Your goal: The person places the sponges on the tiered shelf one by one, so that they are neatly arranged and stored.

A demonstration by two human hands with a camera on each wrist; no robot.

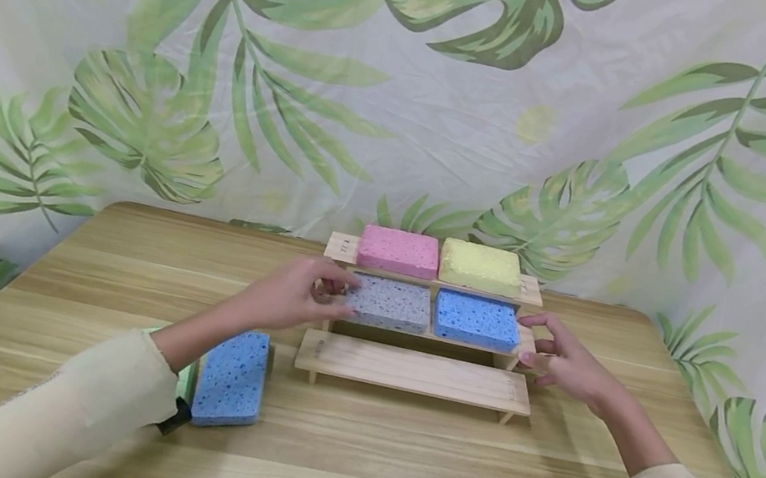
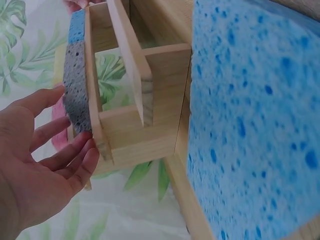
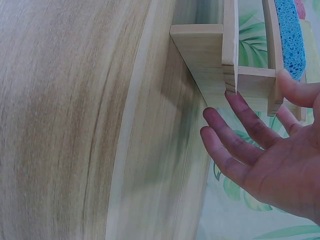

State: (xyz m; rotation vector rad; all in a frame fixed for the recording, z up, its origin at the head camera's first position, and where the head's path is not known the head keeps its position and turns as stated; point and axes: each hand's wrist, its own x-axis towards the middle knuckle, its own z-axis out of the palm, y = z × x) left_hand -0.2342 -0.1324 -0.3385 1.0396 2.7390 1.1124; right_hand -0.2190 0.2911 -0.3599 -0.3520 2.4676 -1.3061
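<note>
A three-tier wooden stand (image 1: 414, 369) carries rectangular sponges. On its middle step a grey sponge (image 1: 389, 303) lies left of a blue sponge (image 1: 477, 320). Pink (image 1: 399, 252) and yellow (image 1: 480, 267) sponges occupy the top step. My left hand (image 1: 301, 293) touches the grey sponge's left end with spread fingertips, seen also in the left wrist view. At the stand's right side is my right hand (image 1: 571, 363); in the right wrist view its thumb (image 3: 297, 90) meets the blue sponge's end, while the other fingers extend loosely beside the wooden steps.
Left of the stand, another blue sponge (image 1: 232, 379) rests on the wooden table (image 1: 389, 477), with a green sponge (image 1: 186, 379) beside it, partly hidden by my left sleeve. A leaf-patterned cloth (image 1: 446, 131) hangs behind the table.
</note>
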